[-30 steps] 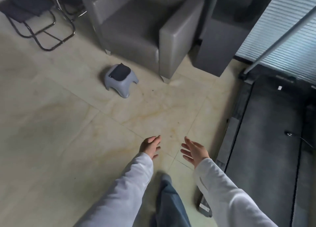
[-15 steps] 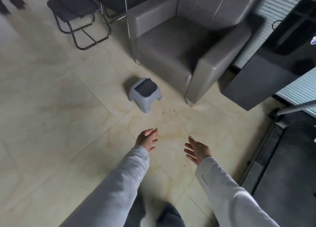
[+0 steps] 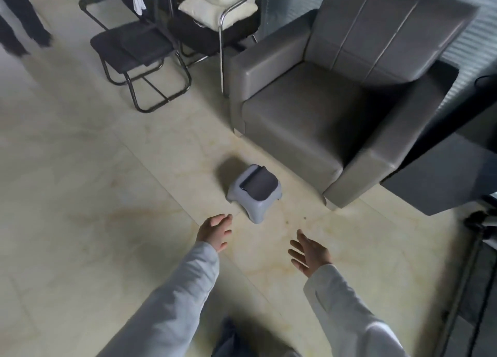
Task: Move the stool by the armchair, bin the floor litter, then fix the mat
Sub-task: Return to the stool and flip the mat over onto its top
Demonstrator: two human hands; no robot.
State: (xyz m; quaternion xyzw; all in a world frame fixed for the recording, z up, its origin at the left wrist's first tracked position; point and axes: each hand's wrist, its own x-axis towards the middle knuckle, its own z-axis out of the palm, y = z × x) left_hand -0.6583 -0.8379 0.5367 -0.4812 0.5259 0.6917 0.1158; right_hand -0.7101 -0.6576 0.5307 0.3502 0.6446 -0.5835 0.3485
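A small grey plastic stool (image 3: 254,191) with a dark seat pad stands on the tiled floor just in front of the grey armchair (image 3: 330,109). My left hand (image 3: 215,231) is stretched out a little short of the stool's near left side, fingers apart, holding nothing. Further right and nearer to me, my right hand (image 3: 309,252) is spread open, also holding nothing. Neither hand touches the stool. Tiny dark specks (image 3: 304,218) lie on the floor to the right of the stool. No mat or bin is in sight.
Black metal-framed chairs (image 3: 134,47) stand at the back left, one stacked with white cushions (image 3: 217,4). A dark cabinet (image 3: 441,174) sits right of the armchair. Another person's dark legs (image 3: 16,26) show at the top left. A dark stand (image 3: 478,225) rises at the right edge.
I have come closer and turned left: the stool and armchair now sit nearer and more central, the treadmill has left the view, and both hands have reached closer to the stool.
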